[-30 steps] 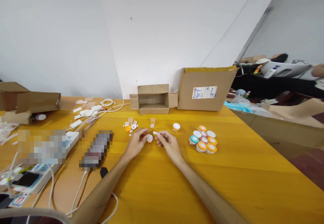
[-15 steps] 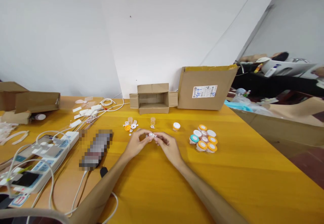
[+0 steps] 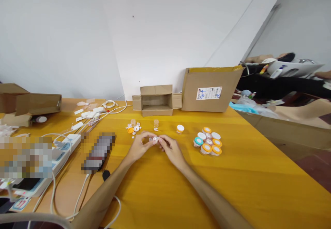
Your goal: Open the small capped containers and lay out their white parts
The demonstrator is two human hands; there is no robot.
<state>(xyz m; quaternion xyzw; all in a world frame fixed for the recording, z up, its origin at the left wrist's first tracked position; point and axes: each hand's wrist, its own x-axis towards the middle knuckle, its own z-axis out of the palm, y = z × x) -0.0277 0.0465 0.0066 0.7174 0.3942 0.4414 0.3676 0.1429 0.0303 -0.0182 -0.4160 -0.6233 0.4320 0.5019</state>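
Observation:
My left hand point(image 3: 139, 147) and my right hand point(image 3: 171, 149) meet over the yellow table point(image 3: 232, 180). Between their pinched fingertips sits a small white round perforated part point(image 3: 155, 139). Whether each hand grips the same piece or separate pieces is too small to tell. Loose white and orange small parts point(image 3: 133, 129) lie just beyond my left hand. A small clear cup point(image 3: 156, 123) and a white-capped orange jar point(image 3: 180, 128) stand beyond my fingers. A cluster of several small jars point(image 3: 208, 141) with orange, white and teal lids sits to the right.
An open small cardboard box point(image 3: 156, 100) and a larger box point(image 3: 210, 90) stand at the back. A power strip point(image 3: 60, 149), white cables point(image 3: 82, 187) and another box point(image 3: 31, 103) crowd the left side. The table's right edge drops off beside another person's cluttered area point(image 3: 281, 80).
A second ago my hands were slightly apart, the left on a white-lidded piece and the right on a small white part. They have since come together, pinching the white perforated part.

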